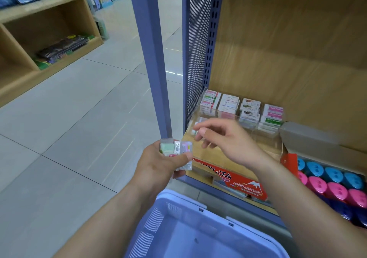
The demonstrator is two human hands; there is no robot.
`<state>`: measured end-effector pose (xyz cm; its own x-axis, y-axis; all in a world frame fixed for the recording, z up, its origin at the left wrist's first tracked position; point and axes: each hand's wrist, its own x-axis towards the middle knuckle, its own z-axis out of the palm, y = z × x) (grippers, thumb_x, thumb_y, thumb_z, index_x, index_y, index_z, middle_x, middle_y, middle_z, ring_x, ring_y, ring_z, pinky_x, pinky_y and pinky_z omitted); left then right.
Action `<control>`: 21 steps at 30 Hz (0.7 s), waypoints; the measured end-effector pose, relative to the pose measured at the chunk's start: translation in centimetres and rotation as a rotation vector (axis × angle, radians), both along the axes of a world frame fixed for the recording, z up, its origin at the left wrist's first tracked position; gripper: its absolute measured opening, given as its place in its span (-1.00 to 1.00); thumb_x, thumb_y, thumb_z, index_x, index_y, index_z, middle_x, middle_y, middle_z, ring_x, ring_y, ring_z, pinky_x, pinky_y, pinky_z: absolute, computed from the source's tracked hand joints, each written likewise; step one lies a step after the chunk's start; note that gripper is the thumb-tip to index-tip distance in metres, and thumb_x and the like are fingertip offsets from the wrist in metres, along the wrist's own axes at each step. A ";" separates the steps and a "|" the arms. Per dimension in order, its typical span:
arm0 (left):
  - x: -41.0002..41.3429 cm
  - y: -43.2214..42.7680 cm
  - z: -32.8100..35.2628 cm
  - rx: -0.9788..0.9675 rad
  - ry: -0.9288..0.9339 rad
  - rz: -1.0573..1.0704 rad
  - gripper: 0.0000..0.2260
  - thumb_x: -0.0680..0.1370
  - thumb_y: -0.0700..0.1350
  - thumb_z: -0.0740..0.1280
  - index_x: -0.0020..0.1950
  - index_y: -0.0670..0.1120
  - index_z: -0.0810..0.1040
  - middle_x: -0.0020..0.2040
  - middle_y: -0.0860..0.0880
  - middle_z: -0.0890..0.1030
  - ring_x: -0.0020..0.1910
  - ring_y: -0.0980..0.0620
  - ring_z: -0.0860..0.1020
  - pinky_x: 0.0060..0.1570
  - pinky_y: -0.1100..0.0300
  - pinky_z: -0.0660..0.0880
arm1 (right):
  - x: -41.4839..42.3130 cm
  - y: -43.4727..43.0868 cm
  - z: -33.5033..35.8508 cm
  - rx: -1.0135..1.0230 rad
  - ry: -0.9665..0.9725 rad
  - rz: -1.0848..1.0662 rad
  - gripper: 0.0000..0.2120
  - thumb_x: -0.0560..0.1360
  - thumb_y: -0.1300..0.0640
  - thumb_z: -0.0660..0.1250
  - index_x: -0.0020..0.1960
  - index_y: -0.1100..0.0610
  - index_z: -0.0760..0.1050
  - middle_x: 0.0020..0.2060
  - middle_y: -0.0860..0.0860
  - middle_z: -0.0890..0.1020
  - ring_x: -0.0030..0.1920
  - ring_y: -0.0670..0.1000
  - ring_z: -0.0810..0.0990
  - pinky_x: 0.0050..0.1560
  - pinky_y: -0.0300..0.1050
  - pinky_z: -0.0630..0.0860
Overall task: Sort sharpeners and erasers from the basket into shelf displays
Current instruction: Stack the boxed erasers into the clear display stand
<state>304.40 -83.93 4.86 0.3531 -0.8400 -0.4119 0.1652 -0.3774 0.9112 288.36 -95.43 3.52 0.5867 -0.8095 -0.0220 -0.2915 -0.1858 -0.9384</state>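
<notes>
Erasers (175, 150) in a small wrapped stack are sitting gripped in the left hand (158, 164), just off the shelf's (210, 159) front left corner and above the basket (178, 204). The right hand (228, 138) is hovering, blurred, with fingers loosely spread, over the clear display (238, 108) at the shelf's left end.

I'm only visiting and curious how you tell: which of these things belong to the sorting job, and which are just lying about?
Part of the job:
left hand gripping wrapped erasers
right hand, empty
blue basket
clear eraser display
pink and blue sharpeners

Just lying about:
wooden shelf with dark packets
perforated panel
</notes>
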 end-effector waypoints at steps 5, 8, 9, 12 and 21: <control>-1.0 0.3 0.8 -0.035 0.013 -0.046 -0.72 0.41 -0.32 0.54 0.06 -0.14 0.60 -0.31 -0.03 0.68 -0.36 0.06 0.65 -0.36 0.23 0.59 | -0.8 3.4 1.9 0.242 -0.085 0.075 -0.87 0.57 0.19 0.40 0.10 0.07 0.63 -0.20 0.11 0.66 -0.20 0.05 0.65 -0.08 0.01 0.61; -1.5 0.7 1.0 -0.053 0.022 -0.084 -0.73 0.41 -0.32 0.54 0.04 -0.11 0.60 -0.29 -0.03 0.68 -0.36 0.06 0.65 -0.34 0.21 0.58 | -1.2 3.9 2.4 0.287 -0.095 0.026 -0.90 0.54 0.22 0.43 0.06 0.14 0.62 -0.22 0.07 0.62 -0.20 0.05 0.67 -0.15 -0.04 0.65; -1.5 0.8 1.0 -0.057 0.031 -0.092 -0.72 0.40 -0.32 0.54 0.05 -0.11 0.61 -0.26 -0.04 0.69 -0.34 0.04 0.65 -0.32 0.19 0.58 | -1.4 3.9 2.5 0.301 -0.102 0.007 -0.90 0.54 0.24 0.44 0.06 0.18 0.61 -0.23 0.06 0.62 -0.20 0.07 0.68 -0.17 -0.04 0.66; -1.5 1.2 1.2 -0.071 0.080 -0.113 -0.71 0.38 -0.27 0.54 0.06 -0.12 0.61 -0.23 -0.05 0.71 -0.28 0.03 0.67 -0.30 0.19 0.57 | -1.8 4.0 2.6 0.316 -0.128 -0.011 -0.88 0.53 0.29 0.43 0.06 0.19 0.59 -0.25 0.08 0.63 -0.19 0.12 0.68 -0.15 -0.04 0.66; -1.2 0.9 1.0 -0.057 0.094 -0.078 -0.56 0.28 -0.16 0.57 0.13 -0.19 0.60 -0.18 -0.09 0.69 -0.30 0.02 0.64 -0.34 0.19 0.56 | -1.7 3.3 1.5 0.315 -0.193 -0.010 -0.78 0.57 0.38 0.26 0.01 0.15 0.64 -0.13 0.22 0.66 -0.12 0.10 0.62 -0.05 0.04 0.67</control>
